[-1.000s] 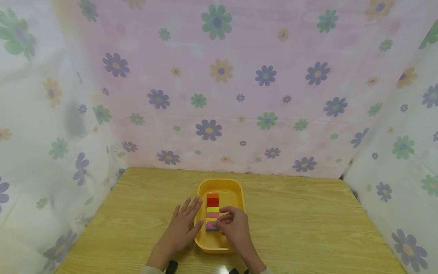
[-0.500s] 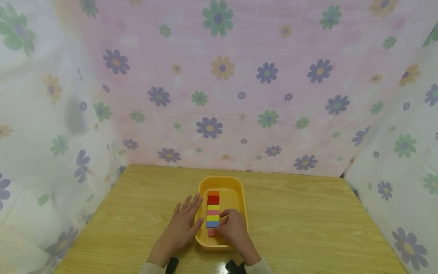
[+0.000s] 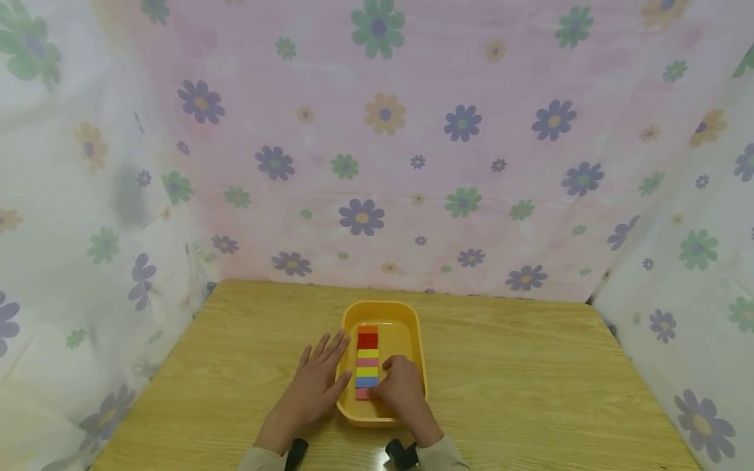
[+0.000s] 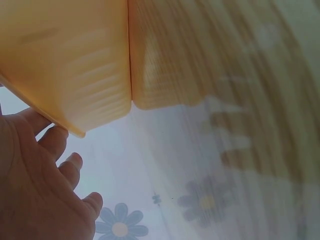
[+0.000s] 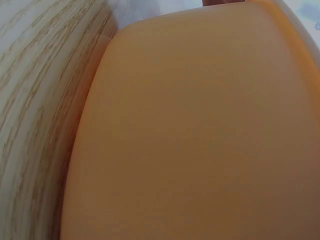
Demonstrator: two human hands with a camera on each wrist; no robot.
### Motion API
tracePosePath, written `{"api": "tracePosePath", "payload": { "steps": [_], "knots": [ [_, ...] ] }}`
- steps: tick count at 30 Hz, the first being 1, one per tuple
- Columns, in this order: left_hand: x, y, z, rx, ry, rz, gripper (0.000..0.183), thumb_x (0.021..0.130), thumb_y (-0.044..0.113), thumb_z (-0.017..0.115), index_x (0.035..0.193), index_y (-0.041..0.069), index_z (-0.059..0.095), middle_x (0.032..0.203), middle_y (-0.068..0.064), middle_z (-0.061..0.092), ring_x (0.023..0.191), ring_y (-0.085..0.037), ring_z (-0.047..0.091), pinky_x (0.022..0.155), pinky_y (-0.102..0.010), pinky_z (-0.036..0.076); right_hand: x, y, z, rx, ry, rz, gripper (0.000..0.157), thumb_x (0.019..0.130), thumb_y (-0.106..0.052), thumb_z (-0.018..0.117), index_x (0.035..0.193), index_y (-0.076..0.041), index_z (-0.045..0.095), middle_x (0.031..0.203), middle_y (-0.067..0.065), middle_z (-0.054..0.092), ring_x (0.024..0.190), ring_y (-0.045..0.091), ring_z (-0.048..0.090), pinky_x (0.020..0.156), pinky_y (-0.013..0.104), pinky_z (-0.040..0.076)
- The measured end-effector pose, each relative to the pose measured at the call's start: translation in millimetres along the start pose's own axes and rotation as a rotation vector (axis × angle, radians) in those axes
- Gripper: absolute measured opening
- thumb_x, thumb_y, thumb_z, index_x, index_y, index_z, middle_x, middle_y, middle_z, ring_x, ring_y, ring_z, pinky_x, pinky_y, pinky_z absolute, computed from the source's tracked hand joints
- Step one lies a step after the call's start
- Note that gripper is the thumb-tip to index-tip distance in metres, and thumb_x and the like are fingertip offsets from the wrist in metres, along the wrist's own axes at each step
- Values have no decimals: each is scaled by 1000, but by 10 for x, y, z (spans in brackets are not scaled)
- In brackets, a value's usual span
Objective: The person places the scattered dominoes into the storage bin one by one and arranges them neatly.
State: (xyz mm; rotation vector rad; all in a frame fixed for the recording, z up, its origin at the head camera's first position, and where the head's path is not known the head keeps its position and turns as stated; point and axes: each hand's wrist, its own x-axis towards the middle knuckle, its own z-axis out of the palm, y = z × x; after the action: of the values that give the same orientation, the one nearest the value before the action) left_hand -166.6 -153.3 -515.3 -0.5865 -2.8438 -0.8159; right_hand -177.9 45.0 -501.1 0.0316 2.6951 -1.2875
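A yellow-orange plastic tray [image 3: 397,335] holds a single row of small coloured blocks along its left side. From the far end these run orange [image 3: 368,330], red [image 3: 368,341], yellow [image 3: 368,353], pink [image 3: 368,362], yellow [image 3: 368,371] and blue [image 3: 366,381]. My right hand [image 3: 403,390] reaches over the near right side and pinches a pink block [image 3: 362,394] at the row's near end, right up against the blue one. With fingers spread, my left hand [image 3: 313,386] rests along the tray's left rim; in the left wrist view its fingertips touch the rim [image 4: 60,122].
The tray stands on a wood-grain table [image 3: 518,373]. A flower-patterned curtain [image 3: 412,150] rises behind the table and along both sides. Black wrist straps [image 3: 402,453] show below the hands. The tray's outer wall [image 5: 190,125] fills most of the right wrist view.
My right hand has brought the near pink block from on top of the blue one down to the tray floor, then slid it away from me against the blue block. The left hand stays put.
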Motion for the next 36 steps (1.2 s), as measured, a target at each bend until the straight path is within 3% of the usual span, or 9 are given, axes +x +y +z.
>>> {"api": "tracePosePath", "payload": {
  "steps": [9,22,29,33,36],
  "knots": [
    [-3,-2,14,-3,-15,-12,61,104,32,57,158,9,39,167,-6,28,155,-38,21,120,-68,13,3,12,4,-4,6,-43,54,66,-6,94,107,13,65,79,9,64,64,17,57,59,31,52],
    [-14,6,-2,7,-27,-19,61,104,34,55,158,10,38,168,-5,27,155,-38,21,121,-68,13,-22,14,18,19,-7,-25,52,71,-5,92,111,11,63,72,6,61,61,17,57,55,28,49],
    [6,23,-66,-38,-71,-39,64,104,35,56,159,9,35,169,-6,24,156,-39,15,121,-69,9,-22,-29,-5,-43,-3,-51,47,80,-15,86,113,10,64,75,5,61,65,17,55,59,31,50],
    [18,26,-77,-46,-95,-47,65,105,35,55,160,10,32,169,-7,23,156,-39,13,121,-69,8,-47,-42,-59,-55,-18,-120,47,88,-20,79,119,12,63,86,11,68,74,21,61,66,38,56],
    [20,17,-73,-60,-91,-43,64,105,34,54,160,10,32,169,-7,23,156,-39,14,121,-69,8,-69,-30,-123,-23,-42,-190,47,97,-21,70,128,12,59,109,21,69,95,32,67,81,48,59]
  ]
}}
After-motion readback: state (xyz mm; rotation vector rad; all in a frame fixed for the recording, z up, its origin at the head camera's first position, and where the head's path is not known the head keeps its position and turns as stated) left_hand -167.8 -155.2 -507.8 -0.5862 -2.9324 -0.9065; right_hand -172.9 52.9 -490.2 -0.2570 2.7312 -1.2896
